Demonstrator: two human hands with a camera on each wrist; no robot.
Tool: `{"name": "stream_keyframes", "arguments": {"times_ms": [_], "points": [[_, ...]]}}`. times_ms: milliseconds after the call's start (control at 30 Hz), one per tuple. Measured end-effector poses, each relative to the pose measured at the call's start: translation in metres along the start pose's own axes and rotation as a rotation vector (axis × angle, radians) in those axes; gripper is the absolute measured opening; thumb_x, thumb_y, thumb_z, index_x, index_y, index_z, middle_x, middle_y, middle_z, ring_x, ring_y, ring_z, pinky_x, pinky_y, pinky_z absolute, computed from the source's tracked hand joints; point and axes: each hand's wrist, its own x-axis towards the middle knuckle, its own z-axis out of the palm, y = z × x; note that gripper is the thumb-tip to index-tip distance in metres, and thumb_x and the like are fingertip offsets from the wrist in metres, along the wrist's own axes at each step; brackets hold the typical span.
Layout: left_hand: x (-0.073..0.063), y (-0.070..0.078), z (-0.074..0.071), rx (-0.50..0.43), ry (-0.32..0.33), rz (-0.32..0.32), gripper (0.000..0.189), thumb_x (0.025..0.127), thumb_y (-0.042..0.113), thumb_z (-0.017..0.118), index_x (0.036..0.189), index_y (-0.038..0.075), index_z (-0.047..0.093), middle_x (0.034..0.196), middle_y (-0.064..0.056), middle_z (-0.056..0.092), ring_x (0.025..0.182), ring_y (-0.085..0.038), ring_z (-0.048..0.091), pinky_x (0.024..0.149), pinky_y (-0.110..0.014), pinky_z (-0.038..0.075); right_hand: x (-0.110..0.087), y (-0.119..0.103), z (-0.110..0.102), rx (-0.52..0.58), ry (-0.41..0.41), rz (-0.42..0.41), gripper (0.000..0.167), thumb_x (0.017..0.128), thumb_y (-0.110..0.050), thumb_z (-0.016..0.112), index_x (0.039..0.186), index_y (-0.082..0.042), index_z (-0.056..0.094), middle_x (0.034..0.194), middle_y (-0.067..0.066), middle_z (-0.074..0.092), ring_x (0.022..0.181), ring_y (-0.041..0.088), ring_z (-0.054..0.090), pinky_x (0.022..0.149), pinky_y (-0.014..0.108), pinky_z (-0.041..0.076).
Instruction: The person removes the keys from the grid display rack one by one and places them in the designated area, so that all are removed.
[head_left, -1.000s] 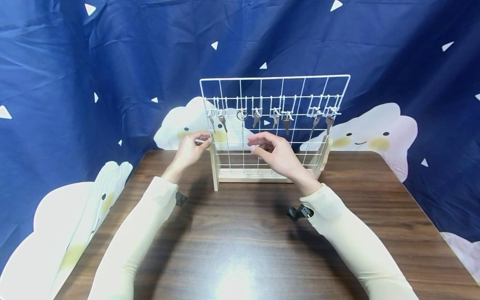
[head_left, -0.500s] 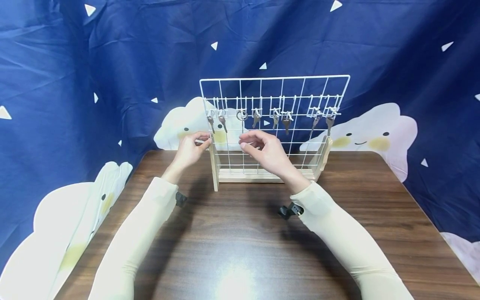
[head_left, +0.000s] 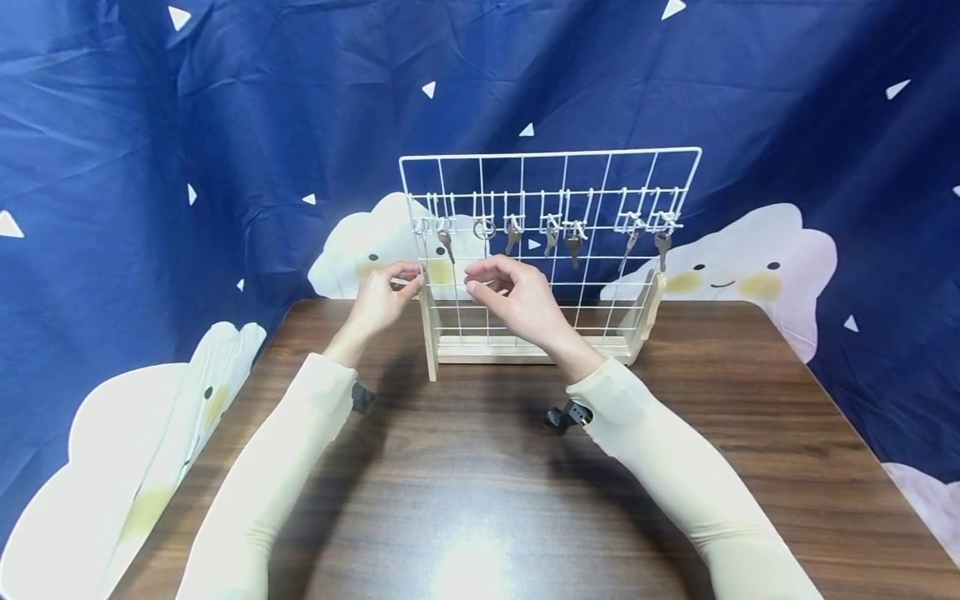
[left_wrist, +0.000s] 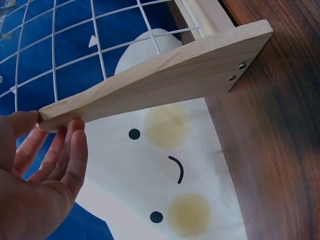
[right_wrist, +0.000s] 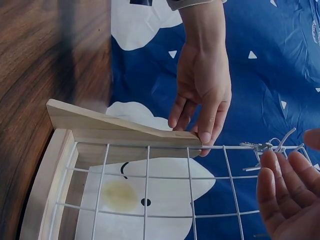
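A white wire grid (head_left: 551, 153) stands in a wooden frame, with several keys (head_left: 574, 248) hanging on white hooks along its upper part. My left hand (head_left: 381, 298) grips the top end of the left wooden side support (head_left: 430, 337). In the left wrist view the thumb lies on one face of that end and the fingers on the other. My right hand (head_left: 517, 302) hovers before the grid, below a key ring (head_left: 483, 229). Its fingers are loosely curled and the right wrist view shows nothing between fingers and thumb of this hand (right_wrist: 295, 200).
The frame has a right wooden support (head_left: 647, 321) and a low wooden base bar (head_left: 491, 357). It stands toward the back of a brown wooden table (head_left: 480, 467). Behind hangs a blue curtain (head_left: 300, 108) printed with white clouds and triangles.
My right hand has moved left along the front of the grid, toward the left hand. The left hand has stayed at the left support.
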Motion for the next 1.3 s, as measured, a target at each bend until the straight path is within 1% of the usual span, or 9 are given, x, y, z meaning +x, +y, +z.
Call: {"name": "stream_keyframes", "arguments": {"times_ms": [67, 300, 533, 633, 800, 967, 1167, 1300], "points": [[0.000, 0.000, 0.000, 0.002, 0.000, -0.002, 0.029, 0.096, 0.019, 0.066, 0.121, 0.003, 0.068, 0.116, -0.021, 0.072, 0.102, -0.038, 0.072, 0.091, -0.045, 0.060, 0.001, -0.001, 0.002, 0.003, 0.003, -0.006, 0.026, 0.092, -0.024, 0.070, 0.115, -0.011, 0.071, 0.109, 0.006, 0.076, 0.085, 0.017, 0.069, 0.073, 0.027, 0.055], [0.000, -0.001, 0.000, -0.006, -0.004, -0.012, 0.030, 0.096, 0.019, 0.067, 0.121, 0.003, 0.068, 0.116, -0.022, 0.072, 0.103, -0.039, 0.072, 0.092, -0.046, 0.060, 0.008, -0.002, 0.011, -0.005, 0.020, -0.010, 0.024, 0.092, -0.025, 0.070, 0.113, -0.012, 0.072, 0.106, 0.005, 0.077, 0.083, 0.017, 0.070, 0.068, 0.024, 0.054], [0.001, 0.000, 0.000, -0.006, -0.005, 0.001, 0.030, 0.096, 0.018, 0.067, 0.121, 0.003, 0.068, 0.114, -0.021, 0.073, 0.102, -0.037, 0.072, 0.092, -0.044, 0.060, 0.016, -0.008, 0.023, 0.017, 0.043, -0.022, 0.023, 0.091, -0.020, 0.071, 0.111, -0.008, 0.072, 0.104, 0.008, 0.077, 0.082, 0.028, 0.074, 0.063, 0.023, 0.056], [0.001, 0.000, 0.000, 0.000, -0.003, 0.008, 0.029, 0.096, 0.018, 0.067, 0.121, 0.003, 0.068, 0.114, -0.021, 0.073, 0.102, -0.037, 0.072, 0.093, -0.044, 0.059, 0.020, -0.010, 0.028, 0.033, 0.051, -0.014, 0.022, 0.091, -0.018, 0.071, 0.110, -0.007, 0.072, 0.103, 0.010, 0.077, 0.081, 0.029, 0.075, 0.062, 0.022, 0.056], [0.000, -0.001, 0.000, 0.012, -0.001, 0.019, 0.030, 0.097, 0.019, 0.066, 0.121, 0.002, 0.068, 0.114, -0.022, 0.073, 0.103, -0.038, 0.072, 0.093, -0.045, 0.059, 0.025, -0.011, 0.036, 0.035, 0.058, 0.019, 0.019, 0.092, -0.019, 0.071, 0.109, -0.011, 0.072, 0.101, 0.006, 0.077, 0.079, 0.024, 0.075, 0.060, 0.022, 0.056], [0.000, -0.003, 0.001, 0.020, 0.003, 0.024, 0.030, 0.097, 0.020, 0.066, 0.122, 0.003, 0.068, 0.115, -0.022, 0.073, 0.102, -0.038, 0.072, 0.092, -0.045, 0.060, 0.031, -0.012, 0.041, 0.026, 0.079, 0.030, 0.020, 0.091, -0.022, 0.070, 0.109, -0.014, 0.072, 0.101, 0.004, 0.078, 0.076, 0.019, 0.075, 0.059, 0.022, 0.056], [0.000, -0.003, 0.002, 0.016, 0.006, 0.021, 0.030, 0.097, 0.020, 0.066, 0.122, 0.003, 0.068, 0.115, -0.022, 0.073, 0.102, -0.038, 0.072, 0.092, -0.045, 0.060, 0.035, -0.009, 0.044, 0.023, 0.105, 0.035, 0.021, 0.092, -0.023, 0.069, 0.111, -0.013, 0.072, 0.101, 0.004, 0.078, 0.071, 0.014, 0.073, 0.055, 0.021, 0.052], [-0.001, -0.003, 0.002, 0.004, 0.007, 0.024, 0.030, 0.097, 0.019, 0.066, 0.121, 0.002, 0.068, 0.114, -0.022, 0.073, 0.102, -0.038, 0.072, 0.093, -0.045, 0.060, 0.039, -0.006, 0.048, 0.030, 0.117, 0.037, 0.023, 0.092, -0.023, 0.069, 0.112, -0.012, 0.072, 0.104, 0.005, 0.078, 0.071, 0.015, 0.074, 0.055, 0.021, 0.053]]}}
